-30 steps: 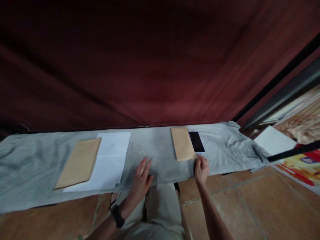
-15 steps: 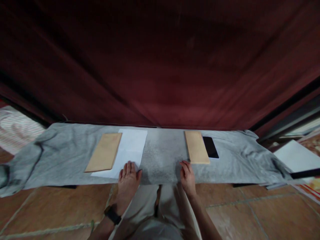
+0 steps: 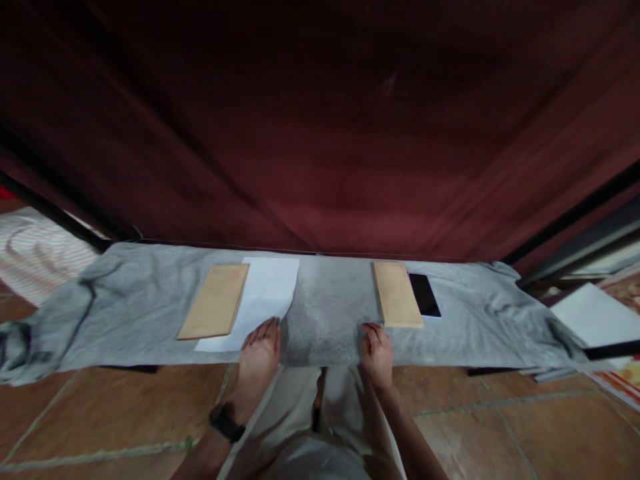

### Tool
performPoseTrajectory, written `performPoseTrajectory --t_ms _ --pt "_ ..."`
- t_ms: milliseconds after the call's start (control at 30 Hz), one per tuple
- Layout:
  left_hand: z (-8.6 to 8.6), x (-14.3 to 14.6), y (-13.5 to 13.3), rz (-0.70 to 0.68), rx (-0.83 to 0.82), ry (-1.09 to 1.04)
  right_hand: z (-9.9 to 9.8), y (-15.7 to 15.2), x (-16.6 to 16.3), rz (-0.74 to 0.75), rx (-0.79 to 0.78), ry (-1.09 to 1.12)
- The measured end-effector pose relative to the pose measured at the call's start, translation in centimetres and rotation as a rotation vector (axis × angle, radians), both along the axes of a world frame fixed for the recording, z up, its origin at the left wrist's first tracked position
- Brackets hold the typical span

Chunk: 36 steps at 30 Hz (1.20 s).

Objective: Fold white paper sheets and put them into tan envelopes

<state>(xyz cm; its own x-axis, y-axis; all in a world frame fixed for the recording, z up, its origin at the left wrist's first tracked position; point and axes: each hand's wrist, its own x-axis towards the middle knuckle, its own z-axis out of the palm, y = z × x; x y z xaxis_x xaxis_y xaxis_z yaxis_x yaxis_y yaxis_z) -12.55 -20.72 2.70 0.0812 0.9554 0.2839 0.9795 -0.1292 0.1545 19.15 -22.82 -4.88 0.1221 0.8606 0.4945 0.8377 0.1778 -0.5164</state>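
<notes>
My left hand (image 3: 259, 357) has its fingers closed on the near right corner of a white sheet of paper (image 3: 264, 298), and that corner is lifted and curling off the grey cloth (image 3: 330, 317). A brown envelope (image 3: 215, 309) lies over the sheet's left side. My right hand (image 3: 377, 351) rests on the cloth with its fingers loosely bent, holding nothing, just short of the near end of a second brown envelope (image 3: 397, 303). A black phone (image 3: 425, 295) lies right of that envelope.
A dark red curtain (image 3: 320, 133) hangs behind the cloth-covered strip. Tiled floor (image 3: 500, 427) runs along the near side. White paper (image 3: 593, 315) lies at the far right beside a black bar; striped fabric (image 3: 35, 247) shows at the far left.
My left hand moved left onto the white sheet and has lifted its near right corner. My right hand came off the right envelope's corner and drew back left. The view swung left.
</notes>
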Motion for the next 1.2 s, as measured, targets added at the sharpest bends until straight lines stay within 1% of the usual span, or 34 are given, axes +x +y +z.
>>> performPoseTrajectory --t_ms 100,133,200,300,400,467,567,633,733,800,900,967,1067,1133,1200 --pt "1.5 1.8 0.4 -0.024 -0.07 0.074 0.1 0.0 -0.1 -0.01 -0.008 0.0" --pt "1.6 2.1 0.4 -0.028 -0.087 0.082 0.2 0.0 -0.1 -0.012 -0.009 0.0" --pt "1.3 2.1 0.4 -0.03 -0.084 0.065 0.2 -0.1 -0.1 -0.014 -0.011 -0.002" --pt "-0.3 0.7 0.0 -0.064 -0.029 0.009 0.1 -0.1 -0.1 -0.012 -0.021 -0.014" --pt "-1.8 -1.4 -0.9 -0.136 -0.019 -0.006 0.1 -0.1 -0.1 -0.007 -0.027 -0.025" --pt "-2.1 -2.6 -1.4 -0.201 -0.052 0.0 0.0 -0.1 0.0 -0.009 -0.023 -0.029" --pt "-1.6 -4.0 -1.7 -0.294 -0.117 0.03 0.0 -0.1 0.0 -0.008 -0.017 -0.032" --pt "-1.1 -4.6 -1.5 -0.274 -0.135 0.045 0.0 -0.1 0.0 0.001 -0.014 -0.037" --pt "-0.5 -5.0 -1.0 -0.16 -0.136 0.037 0.2 -0.1 0.0 0.009 -0.011 -0.045" --pt "-0.1 -4.9 -0.7 -0.131 -0.121 0.042 0.4 -0.2 -0.1 0.0 -0.01 -0.043" --pt "0.8 -3.9 -0.5 -0.117 -0.035 0.073 0.6 -0.2 -0.1 -0.005 -0.014 -0.038" --pt "1.3 -2.5 -0.5 -0.129 0.028 0.09 0.6 -0.2 -0.1 0.0 -0.018 -0.034" --pt "1.6 0.9 -0.8 -0.234 0.044 0.11 0.6 -0.2 -0.2 -0.006 -0.024 -0.018" --pt "1.6 3.7 -1.1 -0.316 0.015 0.113 0.6 -0.2 -0.2 -0.01 -0.025 0.005" --pt "1.5 6.7 -1.5 -0.363 -0.011 0.124 0.8 -0.2 -0.2 -0.009 -0.029 0.053"
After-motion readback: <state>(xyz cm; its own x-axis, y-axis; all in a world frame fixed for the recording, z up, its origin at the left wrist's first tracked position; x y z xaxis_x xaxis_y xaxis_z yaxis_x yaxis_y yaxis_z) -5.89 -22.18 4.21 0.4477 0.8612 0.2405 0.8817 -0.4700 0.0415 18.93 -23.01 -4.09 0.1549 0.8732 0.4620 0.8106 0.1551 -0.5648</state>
